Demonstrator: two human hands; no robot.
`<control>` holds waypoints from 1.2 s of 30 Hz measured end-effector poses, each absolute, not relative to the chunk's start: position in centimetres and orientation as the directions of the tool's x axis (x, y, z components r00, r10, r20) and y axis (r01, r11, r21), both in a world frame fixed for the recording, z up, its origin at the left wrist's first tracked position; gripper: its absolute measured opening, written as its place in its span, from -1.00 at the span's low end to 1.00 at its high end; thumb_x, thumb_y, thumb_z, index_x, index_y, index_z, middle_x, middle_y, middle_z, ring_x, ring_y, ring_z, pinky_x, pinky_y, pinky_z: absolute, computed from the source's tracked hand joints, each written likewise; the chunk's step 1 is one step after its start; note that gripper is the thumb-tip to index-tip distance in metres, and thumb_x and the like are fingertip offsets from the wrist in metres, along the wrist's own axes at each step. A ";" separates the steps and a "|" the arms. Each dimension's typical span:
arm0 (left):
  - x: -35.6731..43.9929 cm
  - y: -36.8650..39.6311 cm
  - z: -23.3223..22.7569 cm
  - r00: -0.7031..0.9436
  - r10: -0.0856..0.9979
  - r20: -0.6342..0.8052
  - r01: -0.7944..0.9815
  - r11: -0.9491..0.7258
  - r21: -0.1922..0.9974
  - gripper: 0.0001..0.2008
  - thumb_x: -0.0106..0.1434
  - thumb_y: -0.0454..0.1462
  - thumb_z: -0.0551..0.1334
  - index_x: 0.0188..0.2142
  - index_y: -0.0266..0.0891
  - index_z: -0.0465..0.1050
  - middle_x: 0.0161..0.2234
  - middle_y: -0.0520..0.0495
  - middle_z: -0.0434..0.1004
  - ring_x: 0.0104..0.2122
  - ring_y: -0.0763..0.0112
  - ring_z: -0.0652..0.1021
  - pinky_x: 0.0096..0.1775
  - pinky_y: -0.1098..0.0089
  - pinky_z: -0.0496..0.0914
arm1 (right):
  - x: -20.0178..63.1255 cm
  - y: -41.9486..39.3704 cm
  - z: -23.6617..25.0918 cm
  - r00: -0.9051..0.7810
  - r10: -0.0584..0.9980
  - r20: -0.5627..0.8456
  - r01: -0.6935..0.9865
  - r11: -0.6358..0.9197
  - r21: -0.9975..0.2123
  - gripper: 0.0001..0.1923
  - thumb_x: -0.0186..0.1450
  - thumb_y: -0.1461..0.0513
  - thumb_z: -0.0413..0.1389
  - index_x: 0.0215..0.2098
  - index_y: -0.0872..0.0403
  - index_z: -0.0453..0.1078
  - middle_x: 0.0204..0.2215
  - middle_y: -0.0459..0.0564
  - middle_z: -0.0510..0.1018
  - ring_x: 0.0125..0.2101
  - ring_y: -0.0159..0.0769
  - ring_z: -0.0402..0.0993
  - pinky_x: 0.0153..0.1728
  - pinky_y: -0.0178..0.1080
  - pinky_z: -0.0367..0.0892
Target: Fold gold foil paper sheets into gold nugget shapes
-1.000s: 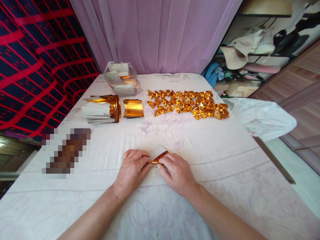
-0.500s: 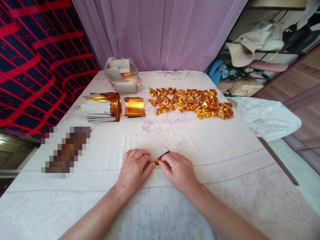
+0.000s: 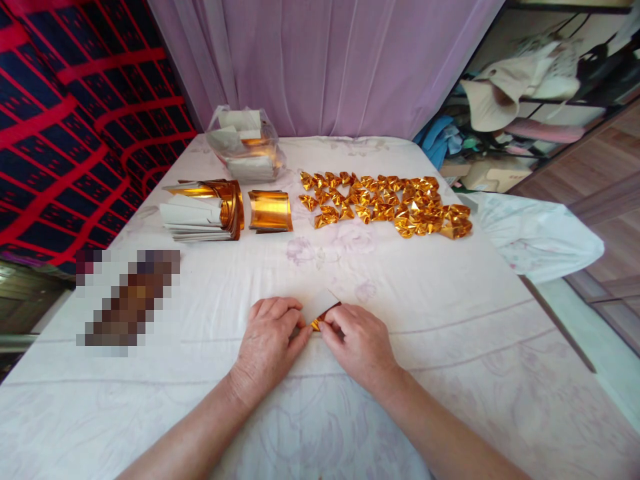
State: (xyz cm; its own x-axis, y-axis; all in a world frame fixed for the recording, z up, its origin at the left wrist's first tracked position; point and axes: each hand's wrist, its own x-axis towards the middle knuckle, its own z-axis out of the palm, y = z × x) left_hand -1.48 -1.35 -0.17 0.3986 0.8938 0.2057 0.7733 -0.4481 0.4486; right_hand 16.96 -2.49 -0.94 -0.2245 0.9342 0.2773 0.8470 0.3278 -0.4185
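Gold-and-white foil paper sheet (image 3: pixel 323 309) lies on the white cloth-covered bench (image 3: pixel 450 347), pinched between the left hand (image 3: pixel 270 340) and right hand (image 3: pixel 357 343). Beyond it: two stacks of gold sheets (image 3: pixel 227 210), one plastic bag (image 3: pixel 245 143), dozens of folded gold pieces (image 3: pixel 390 203).

A white flowered sheet (image 3: pixel 450 347) covers the table. At its far side lies a spread of small folded gold pieces (image 3: pixel 387 203). Left of them sits a curled gold sheet (image 3: pixel 270 211), then a stack of white-backed gold sheets (image 3: pixel 200 212). Behind these stands a clear plastic bag (image 3: pixel 246 143) of sheets, before a purple curtain (image 3: pixel 325 67).
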 end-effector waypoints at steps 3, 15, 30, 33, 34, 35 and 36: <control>-1.5 -1.4 -0.2 0.400 0.895 0.199 0.775 -0.446 0.448 -0.91 0.24 -0.26 0.25 -0.40 -0.19 0.43 -0.18 -0.06 0.53 -0.17 0.22 0.46 -0.10 0.17 0.28 | 16.9 -2.5 -1.0 -0.216 0.934 0.286 0.850 0.324 -0.416 -0.82 0.27 0.29 0.09 -0.50 0.03 0.33 -0.56 -0.12 0.48 -0.48 -0.37 0.37 -0.39 -0.30 0.11; -1.4 -1.3 -0.3 0.390 0.902 0.184 0.778 -0.430 0.459 -0.91 0.23 -0.26 0.27 -0.41 -0.18 0.43 -0.17 -0.05 0.53 -0.16 0.21 0.46 -0.08 0.16 0.28 | 16.8 -2.4 -1.0 -0.218 0.932 0.289 0.860 0.324 -0.395 -0.83 0.23 0.32 0.09 -0.52 0.03 0.30 -0.57 -0.14 0.45 -0.51 -0.38 0.34 -0.42 -0.29 0.09; -2.0 -1.3 -0.5 0.455 0.853 0.255 0.712 -0.521 0.472 -0.86 0.29 -0.30 0.23 -0.28 -0.06 0.58 -0.17 -0.04 0.53 -0.15 0.26 0.47 -0.08 0.17 0.28 | 16.8 -2.4 -1.1 -0.209 0.938 0.276 0.863 0.310 -0.399 -0.82 0.25 0.30 0.11 -0.51 0.03 0.30 -0.55 -0.14 0.46 -0.49 -0.37 0.34 -0.40 -0.29 0.09; -2.1 -1.2 -0.4 0.452 0.861 0.232 0.708 -0.504 0.494 -0.86 0.28 -0.29 0.23 -0.28 -0.06 0.60 -0.17 -0.04 0.54 -0.15 0.26 0.47 -0.07 0.17 0.29 | 16.9 -2.5 -1.1 -0.220 0.932 0.287 0.854 0.326 -0.406 -0.84 0.27 0.30 0.11 -0.48 0.03 0.32 -0.54 -0.14 0.47 -0.49 -0.37 0.34 -0.40 -0.29 0.10; -2.0 -1.2 -0.4 0.448 0.866 0.222 0.711 -0.496 0.498 -0.87 0.28 -0.28 0.24 -0.29 -0.06 0.60 -0.17 -0.03 0.54 -0.15 0.26 0.47 -0.07 0.17 0.29 | 16.9 -2.5 -1.1 -0.226 0.930 0.290 0.851 0.333 -0.406 -0.84 0.28 0.30 0.10 -0.47 0.03 0.33 -0.54 -0.14 0.47 -0.49 -0.37 0.35 -0.40 -0.29 0.10; -2.0 -1.2 -0.3 0.443 0.871 0.212 0.715 -0.486 0.502 -0.87 0.28 -0.27 0.24 -0.29 -0.06 0.60 -0.17 -0.03 0.54 -0.15 0.26 0.47 -0.07 0.17 0.29 | 17.0 -2.5 -1.1 -0.232 0.928 0.292 0.849 0.340 -0.405 -0.84 0.29 0.29 0.10 -0.47 0.03 0.33 -0.53 -0.13 0.47 -0.48 -0.37 0.35 -0.40 -0.29 0.11; -1.9 -1.2 -0.3 0.438 0.875 0.205 0.718 -0.478 0.506 -0.88 0.28 -0.26 0.25 -0.30 -0.06 0.60 -0.17 -0.03 0.54 -0.15 0.26 0.46 -0.06 0.17 0.29 | 17.0 -2.6 -1.1 -0.241 0.925 0.293 0.846 0.348 -0.404 -0.85 0.29 0.29 0.09 -0.46 0.03 0.33 -0.53 -0.13 0.48 -0.48 -0.36 0.36 -0.39 -0.29 0.11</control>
State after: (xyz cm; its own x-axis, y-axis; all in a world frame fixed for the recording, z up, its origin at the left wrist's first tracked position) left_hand -1.93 -1.18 -0.32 0.4381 0.8754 0.2045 0.7184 -0.4777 0.5057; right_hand 17.05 -2.55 -1.08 -0.2411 0.9251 0.2932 0.8459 0.3484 -0.4037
